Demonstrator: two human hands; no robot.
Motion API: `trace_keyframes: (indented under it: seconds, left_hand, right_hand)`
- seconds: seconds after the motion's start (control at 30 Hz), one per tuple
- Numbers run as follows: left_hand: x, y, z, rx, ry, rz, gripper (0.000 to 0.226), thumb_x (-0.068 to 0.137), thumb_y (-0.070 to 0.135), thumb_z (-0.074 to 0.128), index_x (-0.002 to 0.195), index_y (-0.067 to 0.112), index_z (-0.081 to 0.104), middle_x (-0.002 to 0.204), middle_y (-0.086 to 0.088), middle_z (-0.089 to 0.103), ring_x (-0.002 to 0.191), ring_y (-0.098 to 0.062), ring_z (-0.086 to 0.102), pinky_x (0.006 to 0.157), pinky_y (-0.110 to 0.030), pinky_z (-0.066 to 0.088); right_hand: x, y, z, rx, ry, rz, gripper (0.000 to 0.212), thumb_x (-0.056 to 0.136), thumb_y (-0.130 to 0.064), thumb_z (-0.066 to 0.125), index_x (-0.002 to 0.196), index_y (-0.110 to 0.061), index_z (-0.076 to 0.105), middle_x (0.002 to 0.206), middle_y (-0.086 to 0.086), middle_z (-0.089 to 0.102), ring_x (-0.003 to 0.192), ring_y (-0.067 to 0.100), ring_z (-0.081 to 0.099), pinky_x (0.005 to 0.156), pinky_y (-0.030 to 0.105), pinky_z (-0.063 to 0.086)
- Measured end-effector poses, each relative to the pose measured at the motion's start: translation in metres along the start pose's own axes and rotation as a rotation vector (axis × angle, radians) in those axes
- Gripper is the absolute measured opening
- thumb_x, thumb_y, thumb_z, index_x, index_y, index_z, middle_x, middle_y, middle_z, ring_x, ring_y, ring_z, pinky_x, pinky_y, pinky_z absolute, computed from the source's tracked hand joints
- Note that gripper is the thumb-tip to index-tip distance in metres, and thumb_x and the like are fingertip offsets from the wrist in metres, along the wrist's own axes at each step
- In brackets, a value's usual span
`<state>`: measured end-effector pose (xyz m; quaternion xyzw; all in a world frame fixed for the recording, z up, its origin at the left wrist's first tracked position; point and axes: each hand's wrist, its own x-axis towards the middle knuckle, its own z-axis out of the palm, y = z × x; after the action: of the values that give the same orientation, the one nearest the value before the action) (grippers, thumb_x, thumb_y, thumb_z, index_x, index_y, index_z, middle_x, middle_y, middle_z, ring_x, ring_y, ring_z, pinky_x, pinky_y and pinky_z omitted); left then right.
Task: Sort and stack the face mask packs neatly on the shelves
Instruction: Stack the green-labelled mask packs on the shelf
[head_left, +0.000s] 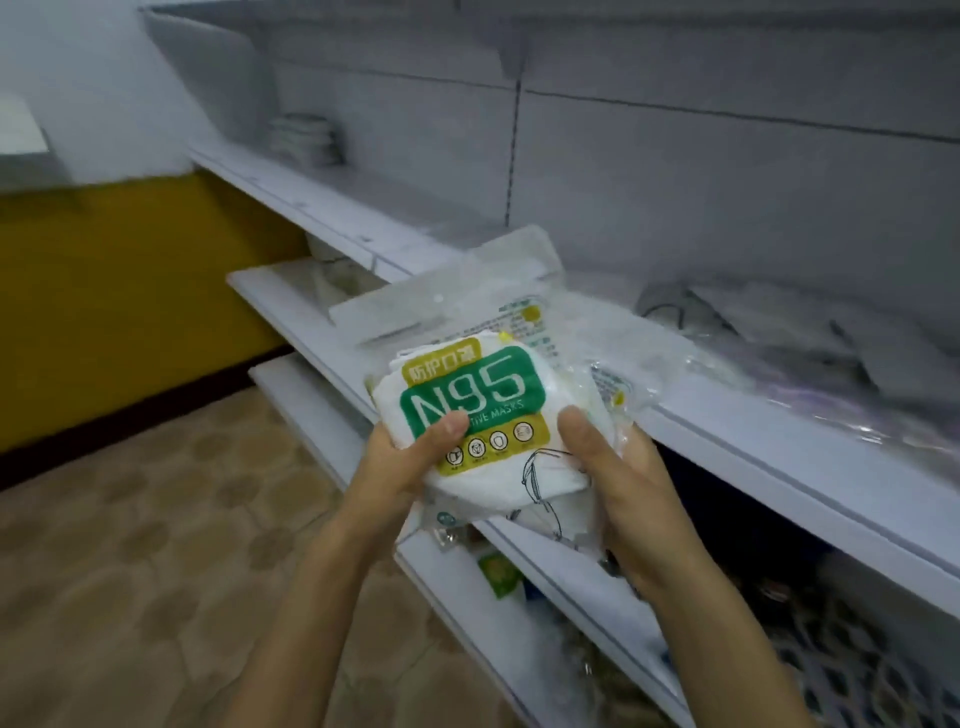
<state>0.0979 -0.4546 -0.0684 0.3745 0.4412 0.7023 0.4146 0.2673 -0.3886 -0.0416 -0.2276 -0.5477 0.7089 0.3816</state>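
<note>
Green-labelled N95 mask pack (470, 395) between left hand (400, 462) and right hand (613, 478).

Left hand (410, 462) and right hand (618, 478) grip an N95 mask pack (470, 410) between them, the shelf (727, 441) just beyond.

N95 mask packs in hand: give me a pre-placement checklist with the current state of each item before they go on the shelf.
1. Left hand grips the N95 mask packs: ok.
2. Right hand grips the other side: ok.
3. Held packs squared up: not ok, edges fan out behind the front pack.
4. Shelf space ahead: not ok, loose clear packs lie scattered on its right.
5. Neat stack already on the upper shelf, far left: ok.
6. Number of packs held: cannot tell.
</note>
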Motion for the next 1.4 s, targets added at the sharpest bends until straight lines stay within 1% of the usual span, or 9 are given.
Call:
trace_keyframes:
  seconds: [0.17,0.3,0.53,0.7,0.77,0.93,1.03,1.3,1.4]
  left_hand:
    - [-0.028,0.038,-0.101,-0.016,0.207,0.099,0.078,0.050,0.055,0.088,0.114,0.020,0.064,0.114,-0.006,0.071,0.102,-0.025,0.069,0.074,-0.029,0.057]
    - [-0.043,0.049,-0.150,-0.041,0.252,0.104,0.073,0.047,0.053,0.090,0.109,0.021,0.068,0.111,-0.006,0.072,0.099,-0.023,0.070,0.073,-0.028,0.057]
    - [-0.026,0.048,-0.219,-0.057,0.412,0.066,0.062,0.044,0.060,0.088,0.098,0.032,0.076,0.108,-0.004,0.073,0.098,-0.022,0.071,0.073,-0.028,0.057]
    - [0.020,0.072,-0.298,-0.144,0.635,0.143,0.083,0.038,0.044,0.095,0.111,0.015,0.068,0.108,-0.012,0.073,0.094,-0.027,0.072,0.067,-0.033,0.059]
    - [0.045,0.083,-0.332,-0.203,0.719,0.188,0.065,0.056,0.030,0.089,0.114,0.011,0.064,0.105,-0.011,0.073,0.091,-0.025,0.072,0.064,-0.034,0.059]
    - [0.114,0.108,-0.395,-0.097,0.832,0.169,0.033,0.072,0.007,0.065,0.105,0.009,0.065,0.099,-0.011,0.074,0.086,-0.025,0.073,0.060,-0.033,0.059]
    - [0.152,0.114,-0.427,-0.120,0.874,0.202,0.037,0.073,0.012,0.065,0.109,0.008,0.064,0.103,-0.014,0.073,0.089,-0.027,0.072,0.064,-0.037,0.060]
    - [0.222,0.115,-0.512,-0.120,0.973,0.188,0.047,0.073,0.015,0.069,0.118,0.007,0.061,0.108,-0.014,0.072,0.098,-0.031,0.070,0.079,-0.048,0.059]
    - [0.256,0.117,-0.550,-0.096,0.960,0.161,0.045,0.072,0.015,0.070,0.116,0.008,0.062,0.107,-0.013,0.073,0.096,-0.030,0.071,0.079,-0.046,0.059]
  right_hand:
    - [0.030,0.040,0.084,0.071,-0.095,0.072,0.098,0.056,-0.079,0.069,0.133,-0.021,0.053,0.127,0.002,0.065,0.118,0.018,0.061,0.091,0.030,0.054]
    - [0.046,0.069,0.136,0.122,-0.244,0.173,0.090,0.057,-0.078,0.070,0.129,-0.023,0.060,0.129,0.009,0.063,0.121,0.029,0.059,0.102,0.052,0.045]
    - [0.101,0.102,0.199,0.369,-0.498,0.355,0.063,0.066,-0.049,0.080,0.118,-0.015,0.069,0.122,0.017,0.065,0.111,0.033,0.064,0.081,0.042,0.058]
    - [0.188,0.138,0.236,0.363,-0.361,0.431,0.091,0.043,-0.039,0.096,0.121,-0.006,0.064,0.118,0.023,0.066,0.104,0.039,0.066,0.077,0.051,0.058]
    - [0.233,0.147,0.250,0.380,-0.313,0.417,0.094,0.039,-0.037,0.097,0.121,-0.006,0.064,0.118,0.023,0.066,0.104,0.040,0.066,0.078,0.054,0.056]
    - [0.335,0.158,0.285,0.331,-0.224,0.315,0.031,0.063,-0.014,0.077,0.094,-0.011,0.075,0.102,0.017,0.073,0.087,0.030,0.073,0.062,0.038,0.059]
    - [0.383,0.164,0.305,0.276,-0.163,0.268,0.026,0.060,-0.007,0.073,0.086,-0.010,0.075,0.092,0.015,0.075,0.079,0.028,0.073,0.059,0.040,0.059]
    - [0.478,0.188,0.349,0.388,-0.240,0.324,0.044,0.074,-0.012,0.061,0.117,-0.010,0.062,0.103,0.010,0.074,0.086,0.022,0.073,0.063,0.035,0.060]
    - [0.513,0.209,0.378,0.369,-0.310,0.383,0.057,0.066,-0.019,0.078,0.120,-0.008,0.062,0.110,0.014,0.072,0.092,0.027,0.072,0.067,0.038,0.060]
